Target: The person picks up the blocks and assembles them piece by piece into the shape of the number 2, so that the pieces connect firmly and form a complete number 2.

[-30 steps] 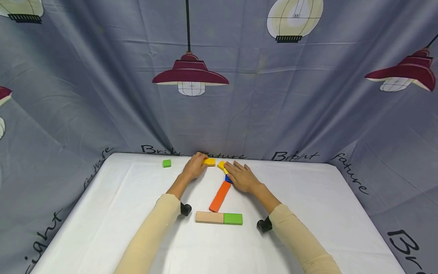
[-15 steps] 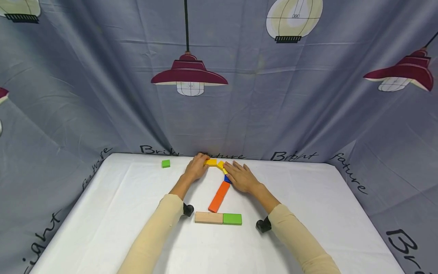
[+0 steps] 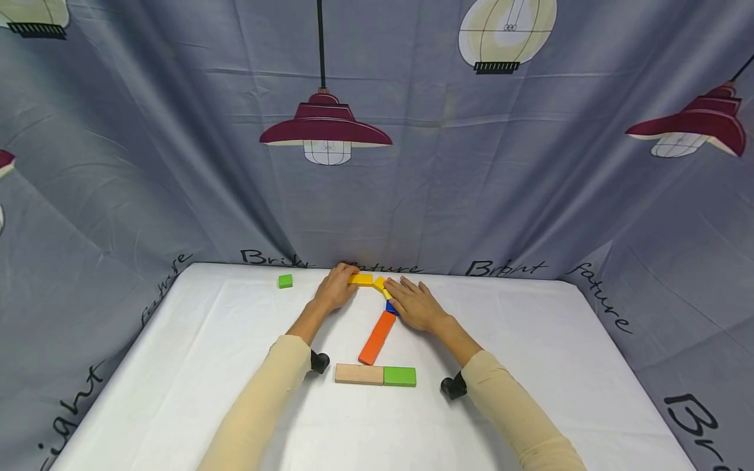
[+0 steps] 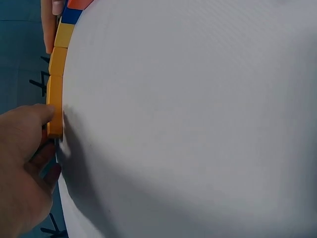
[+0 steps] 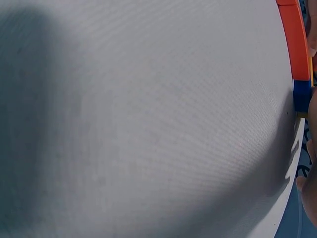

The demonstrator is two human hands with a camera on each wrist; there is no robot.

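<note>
In the head view, my left hand [image 3: 336,286] is at the far table edge, holding the left end of a long yellow block [image 3: 362,280]. The left wrist view shows the thumb on one face of that block and the other fingers curled beyond its end. Its right end touches a short yellow block [image 3: 379,284]. My right hand [image 3: 417,306] lies flat with straight fingers, the fingertips against a second short yellow block [image 3: 387,294]. Below that sit a blue block [image 3: 391,307], partly covered by this hand, and two orange blocks [image 3: 377,338] in a slanting line.
Nearer the person, a natural wood block [image 3: 359,374] and a green block [image 3: 400,377] lie end to end. A small green block [image 3: 285,281] stands off to the left near the far edge. A patterned grey-blue curtain [image 3: 377,216] hangs just behind the white table [image 3: 501,405].
The long yellow block has slid right, closing the gap to the short yellow one. My left hand went right with it, then shifted slightly back left. My right hand stayed put.
</note>
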